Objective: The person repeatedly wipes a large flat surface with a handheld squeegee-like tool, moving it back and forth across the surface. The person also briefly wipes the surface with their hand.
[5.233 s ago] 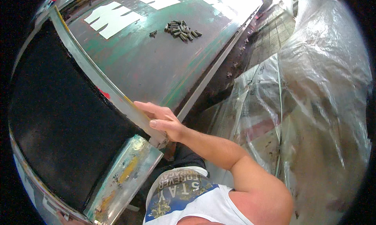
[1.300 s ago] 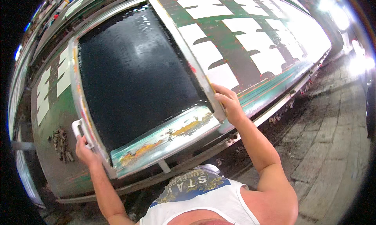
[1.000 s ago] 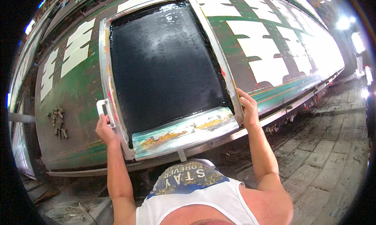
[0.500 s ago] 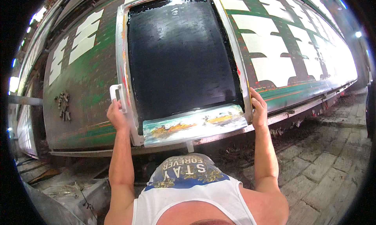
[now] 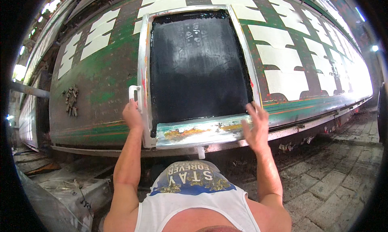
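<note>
A light, rectangular frame (image 5: 142,70) lies over the long green and brown surface (image 5: 93,123), its lower edge along the near edge of that surface, straight in front of the person; within it is a glossy black panel (image 5: 198,74), with a few pale marks near its top and a soft sheen across the upper half; below the panel runs a smeared strip (image 5: 190,131), pale green and white with yellow-orange patches.

The left hand (image 5: 132,115) is at the lower end of a white handle (image 5: 134,93) on the frame's left side, its fingers bent and against the side rail; how tightly they close on it I cannot tell, since the back of the hand hides the grip; the right hand (image 5: 256,126) is over the lower right corner of the frame, slightly blurred, its fingers spread wide with nothing between them.

White cut pieces with notched sides (image 5: 279,62) lie in rows to the right of the frame, with more beyond it and at the upper left; a small heap of dark, short pieces (image 5: 72,100) sits on the surface, well to the left of the handle; paving (image 5: 323,187) shows at the lower right, and clear plastic sheeting (image 5: 56,199) at the lower left.
</note>
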`<state>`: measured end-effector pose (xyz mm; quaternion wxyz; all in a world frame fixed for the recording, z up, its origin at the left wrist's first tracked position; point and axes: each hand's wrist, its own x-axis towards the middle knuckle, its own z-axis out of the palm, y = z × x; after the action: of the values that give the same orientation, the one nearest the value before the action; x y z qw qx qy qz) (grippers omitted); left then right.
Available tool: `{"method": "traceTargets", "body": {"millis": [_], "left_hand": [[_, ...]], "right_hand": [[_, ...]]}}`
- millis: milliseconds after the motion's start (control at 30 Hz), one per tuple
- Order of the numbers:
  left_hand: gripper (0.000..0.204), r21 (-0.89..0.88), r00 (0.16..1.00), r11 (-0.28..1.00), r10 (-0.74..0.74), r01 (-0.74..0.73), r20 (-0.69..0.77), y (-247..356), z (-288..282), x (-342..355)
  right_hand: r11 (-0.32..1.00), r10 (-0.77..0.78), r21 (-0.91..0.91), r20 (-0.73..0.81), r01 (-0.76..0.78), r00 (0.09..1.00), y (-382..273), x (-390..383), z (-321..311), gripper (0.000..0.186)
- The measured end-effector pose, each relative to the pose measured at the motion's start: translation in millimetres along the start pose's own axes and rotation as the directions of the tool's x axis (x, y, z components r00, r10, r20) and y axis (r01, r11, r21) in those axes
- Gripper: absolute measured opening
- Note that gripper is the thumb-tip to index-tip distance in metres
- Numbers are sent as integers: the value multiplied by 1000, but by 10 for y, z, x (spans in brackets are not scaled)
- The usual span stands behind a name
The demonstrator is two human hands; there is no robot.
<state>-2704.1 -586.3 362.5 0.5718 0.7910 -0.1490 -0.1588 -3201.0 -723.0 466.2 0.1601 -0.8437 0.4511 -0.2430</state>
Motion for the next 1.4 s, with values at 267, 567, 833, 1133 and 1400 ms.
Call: {"method": "traceTargets", "body": {"millis": [267, 567, 833, 1133, 1400], "left_hand": [[43, 21, 991, 999, 27, -29, 128, 101, -285, 41], [6, -94, 277, 270, 958, -958, -69, 2843, -1925, 78], [13, -187, -591, -569, 704, -801, 392, 4171, -3080, -869], [14, -227, -673, -648, 604, -727, 428, 3989, -3048, -1249], [15, -236, -698, -671, 588, -703, 408, 3877, -3130, -1296]], "right_hand": [[925, -321, 288, 249, 246, 914, -759, -218, 82, 41], [950, -303, 8, 277, 313, 912, -1035, -476, 180, 53], [933, -314, -96, 250, 346, 916, -1214, -586, 382, 53], [927, -295, -154, 263, 342, 919, -1164, -657, 403, 53], [927, -270, -184, 280, 327, 921, -1186, -640, 414, 49]]}}
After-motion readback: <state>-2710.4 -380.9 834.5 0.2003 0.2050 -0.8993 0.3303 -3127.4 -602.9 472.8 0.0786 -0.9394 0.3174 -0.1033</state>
